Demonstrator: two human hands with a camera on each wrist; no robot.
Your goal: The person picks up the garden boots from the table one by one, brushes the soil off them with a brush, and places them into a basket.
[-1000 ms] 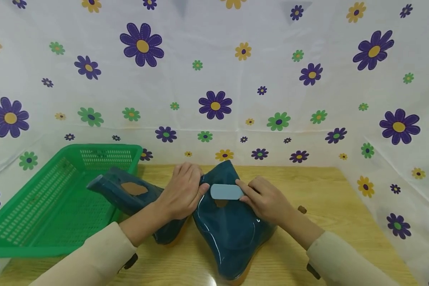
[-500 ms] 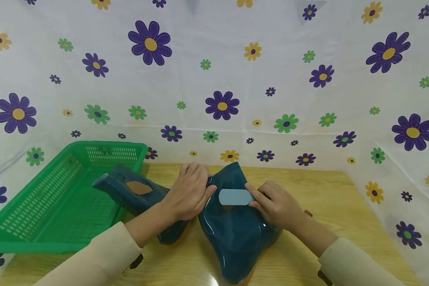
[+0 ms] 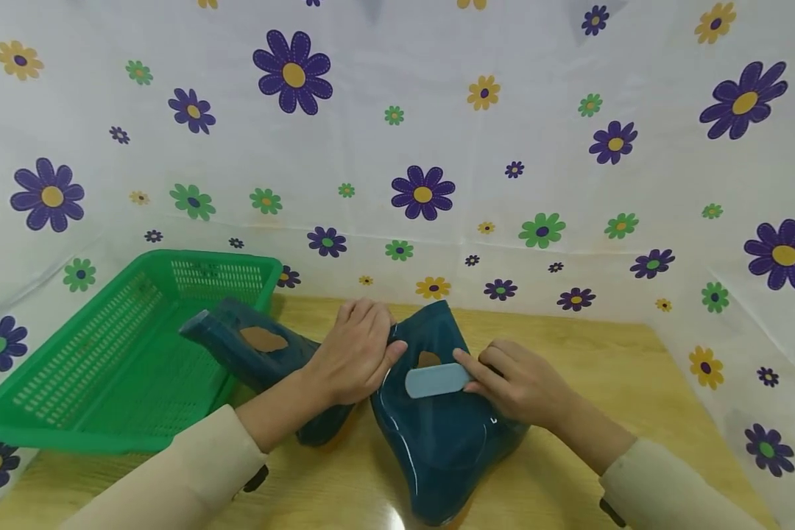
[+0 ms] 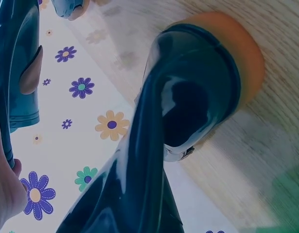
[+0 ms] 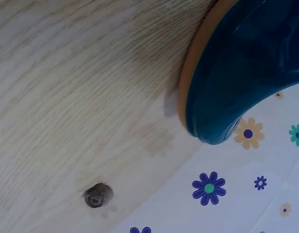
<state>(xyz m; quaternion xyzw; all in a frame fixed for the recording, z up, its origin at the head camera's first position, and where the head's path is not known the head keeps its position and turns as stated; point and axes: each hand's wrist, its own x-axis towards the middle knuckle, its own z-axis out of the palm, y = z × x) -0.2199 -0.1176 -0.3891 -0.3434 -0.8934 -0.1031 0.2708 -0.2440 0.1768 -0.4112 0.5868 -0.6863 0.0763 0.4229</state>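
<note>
Gripped by the right hand (image 3: 525,381), the light-blue block (image 3: 436,380) has slid across the brown patch (image 3: 428,359) on the boot (image 3: 437,449) to its near side, apparently a rubbing stroke, while left of that patch the left hand (image 3: 352,350) pinches the boot.

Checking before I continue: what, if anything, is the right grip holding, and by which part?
The right grip pinches a pale blue flat bar by its right end in the head view.

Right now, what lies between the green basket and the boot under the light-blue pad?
In the head view, the other boot and the left hand lie between them.
</note>
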